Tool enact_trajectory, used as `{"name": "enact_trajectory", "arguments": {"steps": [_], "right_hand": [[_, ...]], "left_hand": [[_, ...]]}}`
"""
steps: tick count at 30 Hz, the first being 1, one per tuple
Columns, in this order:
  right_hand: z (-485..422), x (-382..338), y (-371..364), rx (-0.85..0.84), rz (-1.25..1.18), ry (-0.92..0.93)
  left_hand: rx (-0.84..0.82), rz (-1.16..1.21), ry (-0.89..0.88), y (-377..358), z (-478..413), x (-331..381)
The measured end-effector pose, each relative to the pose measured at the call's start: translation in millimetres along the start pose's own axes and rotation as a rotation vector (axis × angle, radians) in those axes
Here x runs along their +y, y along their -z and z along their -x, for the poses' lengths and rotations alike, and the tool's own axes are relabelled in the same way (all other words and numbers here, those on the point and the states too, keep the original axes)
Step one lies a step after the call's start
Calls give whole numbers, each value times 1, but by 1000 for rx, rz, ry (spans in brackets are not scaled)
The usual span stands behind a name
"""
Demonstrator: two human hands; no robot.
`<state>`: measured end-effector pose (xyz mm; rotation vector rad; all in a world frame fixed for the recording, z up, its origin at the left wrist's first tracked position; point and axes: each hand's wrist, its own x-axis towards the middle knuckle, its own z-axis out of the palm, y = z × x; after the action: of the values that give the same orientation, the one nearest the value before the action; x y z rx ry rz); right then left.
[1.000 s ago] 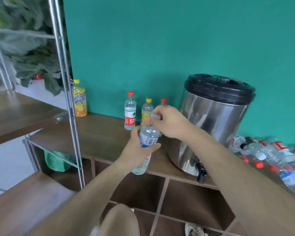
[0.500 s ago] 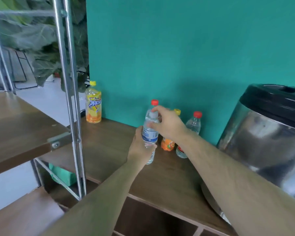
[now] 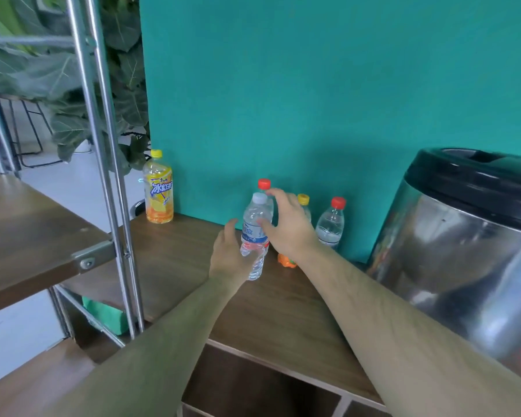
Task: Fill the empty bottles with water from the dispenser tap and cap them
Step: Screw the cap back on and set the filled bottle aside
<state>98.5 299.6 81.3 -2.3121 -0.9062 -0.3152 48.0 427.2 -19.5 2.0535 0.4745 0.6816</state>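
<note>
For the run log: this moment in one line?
white-capped bottle standing on counter | left hand low on it, grip unclear | right hand open beside it

white-capped bottle: 1 | red-capped bottles: 2 | yellow-capped bottles: 2 | dispenser: 1 | hands: 2

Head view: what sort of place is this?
Probably an indoor office or studio refreshment corner: a steel water dispenser and capped bottles stand on a wooden counter against a teal wall, with a leafy plant.

I see soft, even light, brightest at left; the dispenser smears with blur and glare, shelf poles bow.
</note>
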Motion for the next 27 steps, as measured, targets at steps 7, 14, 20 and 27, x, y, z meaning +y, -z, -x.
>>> {"name": "enact_trajectory", "arguments": {"steps": [7,14,20,27], "right_hand": [[86,-27,58,162,15,130],[215,-16,152,291,62,80],[321,54,222,407,77,-212],[420,143,270,549,108,-518]], "left_hand": [[104,-181,-375,37,72,62],[2,-104,-695,27,171,160],[-194,-129,-877,-53,243,232],[-446,-172,-1029,-186,296,291]]}}
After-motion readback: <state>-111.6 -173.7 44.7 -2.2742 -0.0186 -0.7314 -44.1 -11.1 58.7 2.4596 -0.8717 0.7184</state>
